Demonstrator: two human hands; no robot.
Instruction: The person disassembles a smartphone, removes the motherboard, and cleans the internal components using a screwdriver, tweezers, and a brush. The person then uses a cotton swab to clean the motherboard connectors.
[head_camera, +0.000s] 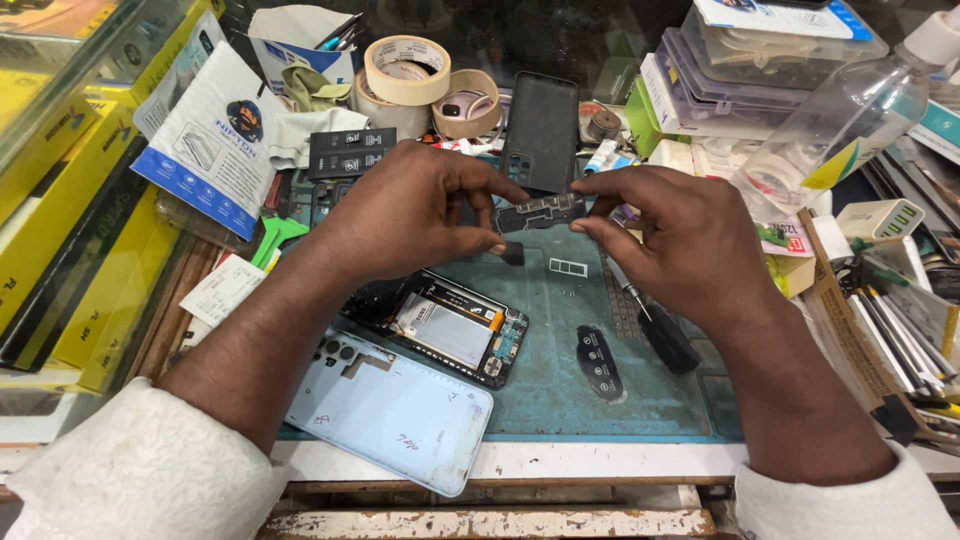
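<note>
My left hand (415, 215) and right hand (670, 240) pinch a small dark circuit board (540, 212) between fingertips, above the teal mat (560, 370). Below lie the opened phone (445, 325), pale blue back cover (395, 410) and screwdriver (655, 325).

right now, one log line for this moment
left hand: pinching circuit board | right hand: pinching same board | opened phone: on blue mat, beneath

A worn white-edged table (600, 462) is carrying a teal work mat (560, 390). Yellow boxes (60, 250) are crowding the left; stacked clear plastic cases (740, 70) are filling the rear right.
</note>
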